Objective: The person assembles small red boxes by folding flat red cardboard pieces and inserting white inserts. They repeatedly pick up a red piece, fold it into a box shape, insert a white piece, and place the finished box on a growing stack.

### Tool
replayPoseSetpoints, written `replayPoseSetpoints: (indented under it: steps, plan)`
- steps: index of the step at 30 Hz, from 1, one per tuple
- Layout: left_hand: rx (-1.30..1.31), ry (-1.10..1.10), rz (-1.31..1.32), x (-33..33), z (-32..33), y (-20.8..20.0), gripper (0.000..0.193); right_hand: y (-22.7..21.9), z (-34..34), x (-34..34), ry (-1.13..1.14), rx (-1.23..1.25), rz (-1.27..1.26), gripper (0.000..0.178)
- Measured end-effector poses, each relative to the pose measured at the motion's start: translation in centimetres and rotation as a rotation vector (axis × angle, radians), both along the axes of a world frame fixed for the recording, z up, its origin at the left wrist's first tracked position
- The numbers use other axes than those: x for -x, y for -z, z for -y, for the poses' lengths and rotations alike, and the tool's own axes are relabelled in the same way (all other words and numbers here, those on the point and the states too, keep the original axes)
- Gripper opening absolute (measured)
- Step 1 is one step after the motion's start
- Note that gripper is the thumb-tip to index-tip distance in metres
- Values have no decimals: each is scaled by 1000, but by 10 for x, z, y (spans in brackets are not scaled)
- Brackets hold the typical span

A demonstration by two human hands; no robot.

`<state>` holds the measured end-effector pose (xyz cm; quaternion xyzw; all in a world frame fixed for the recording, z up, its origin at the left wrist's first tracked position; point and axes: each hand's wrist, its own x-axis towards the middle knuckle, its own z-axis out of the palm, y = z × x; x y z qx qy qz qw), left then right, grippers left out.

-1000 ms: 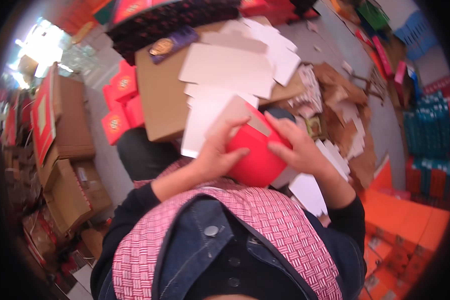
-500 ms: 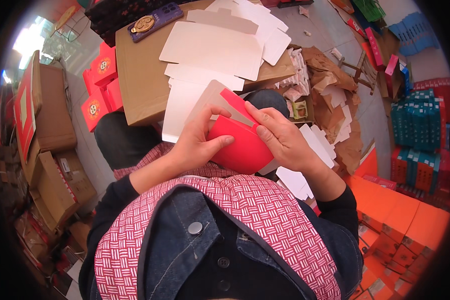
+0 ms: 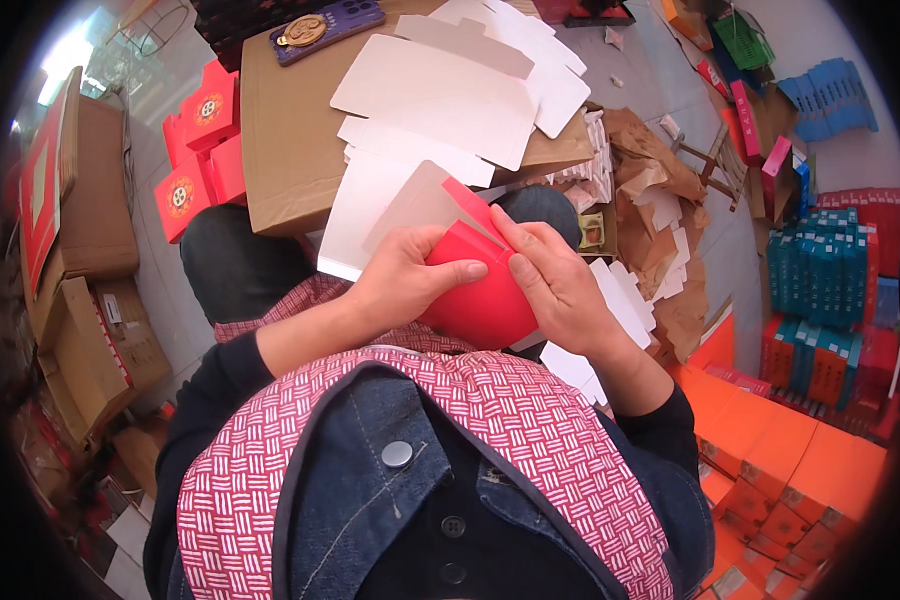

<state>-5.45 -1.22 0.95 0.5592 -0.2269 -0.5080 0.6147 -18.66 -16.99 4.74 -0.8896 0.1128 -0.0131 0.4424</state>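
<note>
Held over my lap is a partly folded red cardboard box (image 3: 478, 312), its pale inner side showing on a raised flap at the far end. My left hand (image 3: 402, 272) grips its left side, the thumb pressed flat across the red face and the other fingers mostly hidden behind. On the opposite side my right hand (image 3: 555, 285) is closed round the edge by a narrow red flap, thumb on the front. The red panel bows slightly between the hands. Just beyond lie flat white-backed cardboard blanks (image 3: 435, 90), overlapping one another.
The blanks rest on a brown carton (image 3: 280, 160) with a phone (image 3: 330, 32) at its far edge. Red boxes (image 3: 208, 110) stand to the left. Crumpled brown paper (image 3: 650, 160) lies right, with orange boxes (image 3: 770, 430) and teal packages (image 3: 820, 265) stacked farther right.
My left thumb has slid farther right across the red face, and the left index finger has come down from the top edge. The gap between flap and panel looks narrower.
</note>
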Motion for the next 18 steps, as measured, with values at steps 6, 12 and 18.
replayPoseSetpoints:
  steps: [6,12,18]
  plan:
    - [25,-25,-40,0,-3,2,22,-5,-7,0,12,-23,-47,42]
    - [41,-78,-56,-1,-3,4,21,-6,5,5,-73,-163,-22,42]
    - [26,-86,-28,-2,-2,6,21,-3,17,21,-169,-315,24,40]
